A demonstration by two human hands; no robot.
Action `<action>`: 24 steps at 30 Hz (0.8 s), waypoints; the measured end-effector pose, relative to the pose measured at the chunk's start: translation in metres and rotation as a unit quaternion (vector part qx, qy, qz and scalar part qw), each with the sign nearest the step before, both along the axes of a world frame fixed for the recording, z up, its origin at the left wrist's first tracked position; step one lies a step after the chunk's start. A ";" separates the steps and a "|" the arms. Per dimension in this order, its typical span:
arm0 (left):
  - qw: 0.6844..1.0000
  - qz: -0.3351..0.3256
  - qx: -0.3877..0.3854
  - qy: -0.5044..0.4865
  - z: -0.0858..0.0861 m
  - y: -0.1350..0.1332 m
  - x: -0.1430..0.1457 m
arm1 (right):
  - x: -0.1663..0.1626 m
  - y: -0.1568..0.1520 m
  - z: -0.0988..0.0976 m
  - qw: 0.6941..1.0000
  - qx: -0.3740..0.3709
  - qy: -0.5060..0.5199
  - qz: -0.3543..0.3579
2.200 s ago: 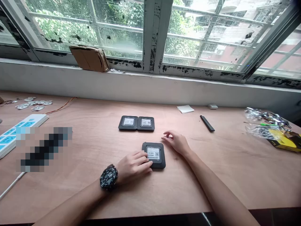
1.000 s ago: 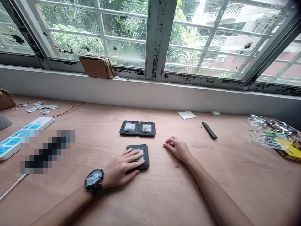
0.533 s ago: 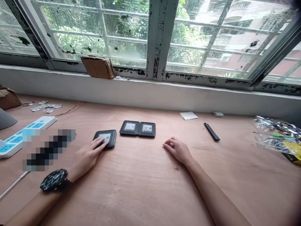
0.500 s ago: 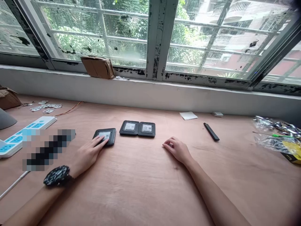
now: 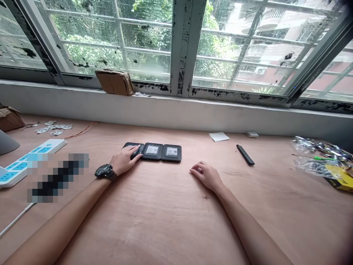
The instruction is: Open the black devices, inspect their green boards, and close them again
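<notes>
Three flat black square cases with rounded corners lie in a row on the table. The middle case (image 5: 152, 151) and the right case (image 5: 171, 152) show white printed labels. My left hand (image 5: 125, 159) is on the left case (image 5: 134, 149), fingers across its top and thumb at its near right corner, hiding most of its label. That case sits against the middle one. To the right of the row, my right hand (image 5: 206, 175) rests on the table with its fingers curled together. Whatever small thing may be in them is too hidden to name.
A white power strip (image 5: 35, 158) and a blurred-out dark patch (image 5: 57, 178) are at left. A black bar (image 5: 245, 155) and a white pad (image 5: 218, 137) lie at right, before plastic bags (image 5: 314, 167) and a yellow box (image 5: 340, 177). Windows rise behind.
My left hand has moved right and away from me, bringing the left case up against the middle one. My right hand has stayed in place. The view has tilted slightly.
</notes>
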State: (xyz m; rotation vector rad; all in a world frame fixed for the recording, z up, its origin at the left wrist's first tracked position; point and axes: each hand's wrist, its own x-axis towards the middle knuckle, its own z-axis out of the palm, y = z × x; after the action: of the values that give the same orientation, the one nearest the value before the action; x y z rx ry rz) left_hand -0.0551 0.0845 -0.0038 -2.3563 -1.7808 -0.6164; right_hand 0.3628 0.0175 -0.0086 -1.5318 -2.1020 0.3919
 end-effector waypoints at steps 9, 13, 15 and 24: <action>0.997 0.070 -0.004 0.019 -0.016 0.019 0.041 | 0.001 0.003 -0.003 1.000 0.001 0.002 -0.002; 0.997 0.069 -0.023 0.036 -0.026 0.021 0.049 | 0.002 0.004 -0.005 1.000 -0.001 -0.001 0.004; 0.997 0.071 -0.018 0.040 -0.027 0.018 0.052 | 0.002 0.004 -0.006 1.000 -0.002 -0.003 0.003; 0.998 0.060 -0.015 0.030 -0.027 0.003 0.083 | 0.001 -0.002 0.003 0.999 -0.013 0.017 0.042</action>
State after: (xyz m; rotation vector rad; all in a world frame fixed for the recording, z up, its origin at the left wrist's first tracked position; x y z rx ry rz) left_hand 0.0279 0.0877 -0.0304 -2.2412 -1.8998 -0.5021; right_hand 0.3642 0.0160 -0.0054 -1.4436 -2.1480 0.4747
